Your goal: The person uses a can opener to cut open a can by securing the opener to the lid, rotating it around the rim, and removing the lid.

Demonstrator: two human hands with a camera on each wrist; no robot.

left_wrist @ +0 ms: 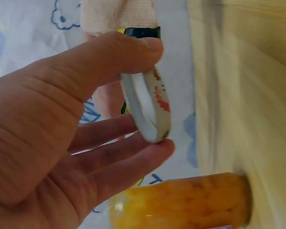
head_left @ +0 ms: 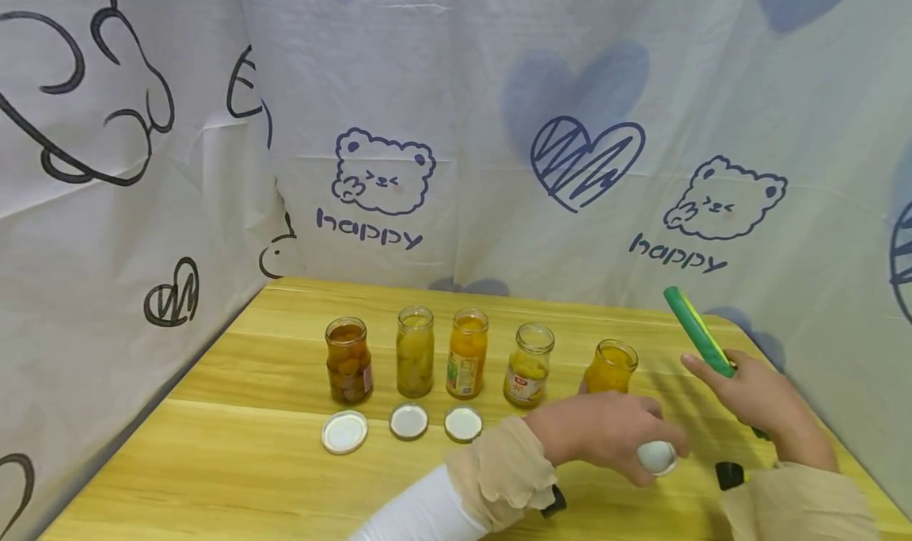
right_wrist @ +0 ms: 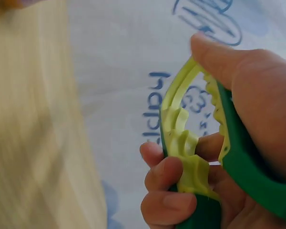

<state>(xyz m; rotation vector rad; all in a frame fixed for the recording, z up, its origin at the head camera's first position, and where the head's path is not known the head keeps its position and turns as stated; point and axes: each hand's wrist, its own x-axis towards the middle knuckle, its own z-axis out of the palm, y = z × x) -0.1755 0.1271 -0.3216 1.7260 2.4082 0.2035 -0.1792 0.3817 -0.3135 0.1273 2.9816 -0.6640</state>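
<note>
My left hand point(head_left: 606, 430) pinches a white jar lid point(left_wrist: 155, 107) between thumb and fingertips, its hollow inside partly showing in the left wrist view. Just beyond that hand stands an uncapped jar of orange fruit point(head_left: 610, 369), its lower part hidden in the head view. At the right, my right hand point(head_left: 765, 402) holds a green jar opener point(head_left: 698, 331) above the table. Its yellow toothed inner edges point(right_wrist: 183, 136) face each other, with fingers curled round one handle and the thumb over the other.
Further left, an uncapped jar of yellow fruit point(head_left: 527, 367), one of orange fruit point(head_left: 466, 355), a pale yellow one point(head_left: 416, 355) and a dark amber one point(head_left: 349, 363) form a row. Lids point(head_left: 408, 420) lie before the leftmost jars on the wooden table point(head_left: 235, 462). A printed curtain point(head_left: 456, 89) hangs behind.
</note>
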